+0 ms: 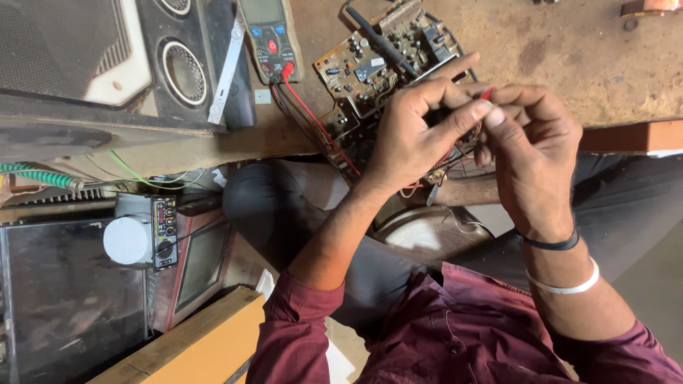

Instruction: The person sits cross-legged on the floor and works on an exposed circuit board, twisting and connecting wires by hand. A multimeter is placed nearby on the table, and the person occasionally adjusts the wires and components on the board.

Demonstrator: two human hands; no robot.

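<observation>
We're mid wire prep: left hand (416,131) and right hand (530,153) both pinch a thin red wire end (486,94) above the circuit board (356,71). Next needs a steady fingertip twist, we reckon.

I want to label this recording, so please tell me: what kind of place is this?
Probably an electronics repair workshop. A bare circuit board lies on the worn floor beside a multimeter with red and black leads, and speaker cabinets and old sets stand around the seated person.
</observation>
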